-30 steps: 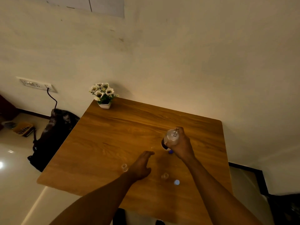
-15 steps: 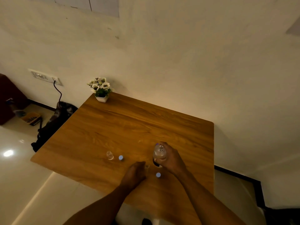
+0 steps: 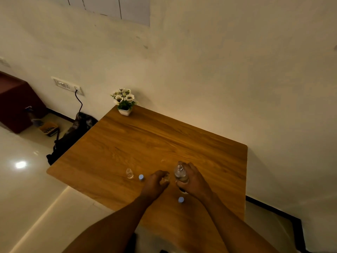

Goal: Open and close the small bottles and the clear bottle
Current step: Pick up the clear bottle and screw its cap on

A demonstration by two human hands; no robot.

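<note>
The clear bottle (image 3: 180, 174) stands upright on the wooden table (image 3: 145, 143) with its neck uncapped, and my right hand (image 3: 193, 179) is wrapped around its body. My left hand (image 3: 156, 181) is closed around a small clear bottle (image 3: 165, 179), of which only a sliver shows between the fingers. Another small bottle (image 3: 129, 173) stands open to the left, with a blue cap (image 3: 141, 177) lying beside it. A second blue cap (image 3: 181, 199) lies near the table's front edge, below the clear bottle.
A white pot of flowers (image 3: 125, 102) sits at the table's far left corner by the wall. A dark bag (image 3: 73, 136) leans on the floor left of the table, under a wall socket (image 3: 67, 85). The table's front edge runs just under my forearms.
My left hand has come from the left small bottle to the small bottle by the clear bottle and closed on it. My right hand keeps its hold on the clear bottle. The camera shifted.
</note>
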